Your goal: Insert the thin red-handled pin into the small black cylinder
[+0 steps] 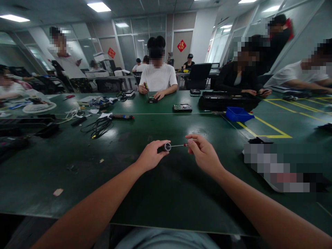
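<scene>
I saw two bare forearms (103,200) stretched forward and slanting inward, the left hand (152,155) curled in a grip, the right hand (206,155) pinching, well clear of it.

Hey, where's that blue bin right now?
In the head view, the blue bin sits right of centre on the green table, in front of the long black casing and beyond your right hand.

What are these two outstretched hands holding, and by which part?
The left hand grips a dark round-ended piece around its sides; the right hand pinches what looks like a screwdriver by its red handle.
</scene>
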